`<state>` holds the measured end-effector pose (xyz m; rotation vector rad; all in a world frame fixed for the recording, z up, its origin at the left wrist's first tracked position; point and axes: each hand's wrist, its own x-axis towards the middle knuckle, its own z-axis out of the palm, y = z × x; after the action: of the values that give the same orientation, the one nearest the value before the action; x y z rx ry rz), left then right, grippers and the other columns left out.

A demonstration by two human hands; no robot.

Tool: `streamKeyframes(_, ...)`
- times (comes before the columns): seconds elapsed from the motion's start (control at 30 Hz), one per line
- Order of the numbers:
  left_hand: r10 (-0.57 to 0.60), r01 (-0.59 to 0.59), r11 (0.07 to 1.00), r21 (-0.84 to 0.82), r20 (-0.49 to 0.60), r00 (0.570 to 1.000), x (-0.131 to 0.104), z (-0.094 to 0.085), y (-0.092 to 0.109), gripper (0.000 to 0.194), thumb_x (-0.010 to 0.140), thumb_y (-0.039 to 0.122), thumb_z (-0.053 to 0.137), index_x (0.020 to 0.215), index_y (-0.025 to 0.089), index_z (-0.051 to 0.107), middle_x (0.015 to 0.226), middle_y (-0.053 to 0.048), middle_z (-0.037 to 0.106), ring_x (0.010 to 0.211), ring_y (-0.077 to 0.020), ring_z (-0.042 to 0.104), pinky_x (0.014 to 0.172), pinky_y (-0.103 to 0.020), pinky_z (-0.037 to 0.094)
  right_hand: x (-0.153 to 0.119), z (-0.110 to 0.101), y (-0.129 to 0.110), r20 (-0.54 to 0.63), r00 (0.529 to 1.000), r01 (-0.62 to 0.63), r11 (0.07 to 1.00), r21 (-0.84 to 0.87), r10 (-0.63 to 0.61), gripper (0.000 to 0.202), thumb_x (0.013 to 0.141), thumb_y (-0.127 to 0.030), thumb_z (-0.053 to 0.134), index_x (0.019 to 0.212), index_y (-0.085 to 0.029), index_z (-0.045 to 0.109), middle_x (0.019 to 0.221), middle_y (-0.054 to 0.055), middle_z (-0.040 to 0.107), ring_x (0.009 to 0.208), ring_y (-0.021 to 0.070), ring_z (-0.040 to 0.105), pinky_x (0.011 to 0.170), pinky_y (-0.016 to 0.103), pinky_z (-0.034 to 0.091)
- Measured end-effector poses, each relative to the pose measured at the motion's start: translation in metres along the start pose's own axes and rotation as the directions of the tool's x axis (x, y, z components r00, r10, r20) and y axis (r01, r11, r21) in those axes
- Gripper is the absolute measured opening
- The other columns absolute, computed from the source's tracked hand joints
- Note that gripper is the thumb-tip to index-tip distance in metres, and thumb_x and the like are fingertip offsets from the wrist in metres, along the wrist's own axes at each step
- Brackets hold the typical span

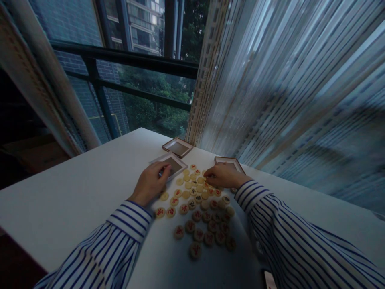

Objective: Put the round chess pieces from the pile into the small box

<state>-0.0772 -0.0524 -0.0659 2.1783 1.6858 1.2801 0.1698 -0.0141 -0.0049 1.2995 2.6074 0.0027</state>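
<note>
Many round, pale Chinese chess pieces (193, 192) lie spread over the white table (99, 176), some marked with red or black characters, others showing plain faces. My left hand (151, 181) is at the near left corner of a clear plastic box (177, 166), its fingers curled in towards the thumb. Whatever is between those fingers, if anything, is hidden. Over the far right part of the spread, my right hand (224, 175) has its fingertips pinched together down at a piece. Some pieces are hidden under that hand.
A shallow brown-rimmed tray (177, 147) stands at the far table edge. Another box (230, 161) sits partly behind my right hand. Beaded string curtains (270, 80) hang along the right side. A dark phone-like object (268, 279) shows by my right forearm.
</note>
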Motion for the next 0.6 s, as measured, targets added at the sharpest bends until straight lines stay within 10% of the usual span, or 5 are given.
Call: streamKeyframes(0.6, 0.008, -0.008, 1.000, 0.019, 0.003, 1.000, 0.0006, 0.0000, -0.0006, 0.030, 0.086, 0.036, 0.041, 0.090, 0.016, 0.063, 0.089, -0.007, 0.067, 0.080, -0.0188, 0.061, 0.076, -0.031, 0.048, -0.0015, 0.0041, 0.0064, -0.007, 0.998, -0.063, 0.998, -0.012, 0.063, 0.032, 0.083, -0.034, 0.043, 0.105, -0.027, 0.065, 0.102, 0.006, 0.069, 0.097, 0.0240, 0.060, 0.081, 0.034, 0.040)
